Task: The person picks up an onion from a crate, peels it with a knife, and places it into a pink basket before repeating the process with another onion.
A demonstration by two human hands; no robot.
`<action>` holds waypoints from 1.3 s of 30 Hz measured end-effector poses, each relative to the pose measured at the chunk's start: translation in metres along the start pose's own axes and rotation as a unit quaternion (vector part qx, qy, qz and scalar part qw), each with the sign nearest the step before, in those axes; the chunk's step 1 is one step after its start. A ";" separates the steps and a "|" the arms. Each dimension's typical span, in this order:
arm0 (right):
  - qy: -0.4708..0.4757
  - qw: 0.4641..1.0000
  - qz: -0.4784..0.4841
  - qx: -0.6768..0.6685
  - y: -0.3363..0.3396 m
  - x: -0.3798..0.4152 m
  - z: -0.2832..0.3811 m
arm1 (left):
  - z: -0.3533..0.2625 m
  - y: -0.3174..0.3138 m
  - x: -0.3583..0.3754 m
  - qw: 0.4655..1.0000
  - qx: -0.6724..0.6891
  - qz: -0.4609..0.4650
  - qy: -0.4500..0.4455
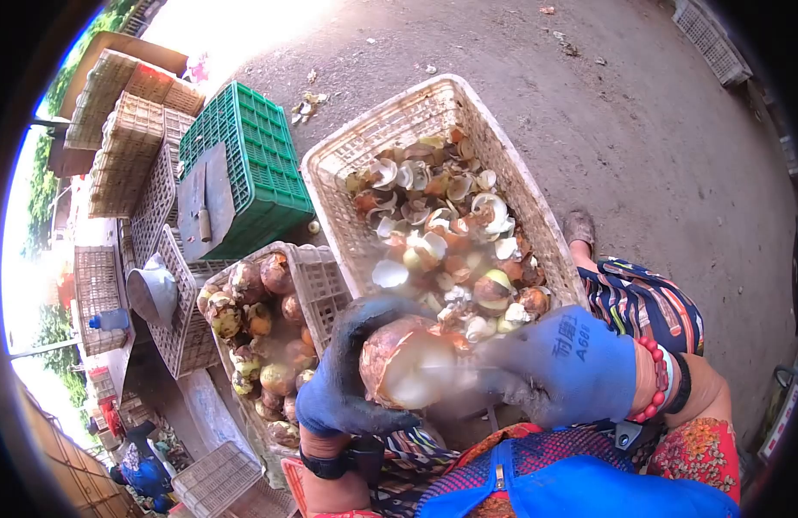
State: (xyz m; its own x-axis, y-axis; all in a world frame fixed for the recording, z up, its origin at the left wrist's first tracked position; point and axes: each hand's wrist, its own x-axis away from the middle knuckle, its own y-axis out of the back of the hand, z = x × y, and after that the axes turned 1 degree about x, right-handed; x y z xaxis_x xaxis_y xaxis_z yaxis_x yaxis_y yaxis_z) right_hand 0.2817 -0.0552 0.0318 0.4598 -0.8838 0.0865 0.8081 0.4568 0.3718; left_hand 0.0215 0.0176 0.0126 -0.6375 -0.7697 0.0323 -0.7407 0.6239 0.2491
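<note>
The left hand holds a round brown bulb, its fingers curved around the side. The bulb is near the lower end of the long crate, which contains peels. The right hand is against the bulb's pale, peeled part; its fingers are blurred, so their closing cannot be told.

Open ground runs across the upper right of the frame, right of the scrap crate, passable at low level. Left side obstructed: the bulb-filled crate adjoins the scrap crate's rim, and the green crate stands behind it, upper left.
</note>
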 end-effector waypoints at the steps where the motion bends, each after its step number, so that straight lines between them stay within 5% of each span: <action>1: -0.023 0.991 0.029 -0.127 -0.004 -0.002 -0.008 | 0.002 0.003 0.000 1.000 0.012 0.006 0.020; 5: -0.236 0.813 0.250 -0.470 0.033 -0.007 0.002 | 0.005 0.005 -0.009 0.958 0.249 -0.037 0.140; 7: -0.306 0.850 0.029 -0.429 0.038 -0.010 0.021 | 0.024 0.004 -0.013 0.927 0.357 -0.047 0.106; 9: -0.304 0.860 -0.089 -0.399 0.022 -0.018 -0.007 | 0.030 0.005 -0.014 0.953 0.289 -0.038 0.077; 10: -0.307 0.875 -0.101 -0.361 0.017 -0.019 -0.011 | 0.022 -0.001 -0.017 0.957 0.278 -0.059 0.065; 12: -0.143 0.944 -0.146 -0.257 0.000 -0.018 -0.013 | 0.021 -0.008 -0.017 0.923 0.368 -0.096 0.062; 14: -0.022 0.978 -0.174 -0.112 -0.010 -0.014 -0.001 | 0.013 -0.014 -0.018 0.942 0.308 -0.126 0.050; 17: 0.000 0.975 -0.220 0.040 -0.028 -0.016 -0.004 | -0.004 -0.017 -0.022 0.943 0.294 -0.132 0.083; 24: 0.074 0.951 -0.273 0.126 -0.036 -0.029 -0.010 | 0.004 -0.015 -0.021 0.917 0.379 -0.115 0.042; 29: 0.020 0.969 -0.234 0.072 -0.037 -0.030 -0.004 | 0.012 -0.020 -0.016 0.959 0.243 -0.143 0.040; 33: -0.055 0.981 -0.175 0.068 -0.046 -0.028 0.006 | 0.007 -0.018 -0.021 0.912 0.366 -0.174 0.061; 36: -0.022 0.988 -0.113 0.100 -0.074 -0.020 -0.021 | 0.046 0.004 -0.024 0.834 0.484 -0.263 0.034; 39: -0.028 0.987 -0.116 0.106 -0.068 -0.024 -0.035 | 0.051 0.020 -0.028 0.826 0.497 -0.264 0.020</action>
State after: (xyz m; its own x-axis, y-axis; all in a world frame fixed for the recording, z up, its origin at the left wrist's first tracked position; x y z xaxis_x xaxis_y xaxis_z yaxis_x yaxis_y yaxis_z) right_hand 0.2290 -0.0616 -0.0278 0.2451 -0.9692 0.0252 0.7909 0.2149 0.5730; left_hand 0.0138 0.0579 -0.0325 -0.1776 -0.9615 0.2099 -0.7340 -0.0127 -0.6790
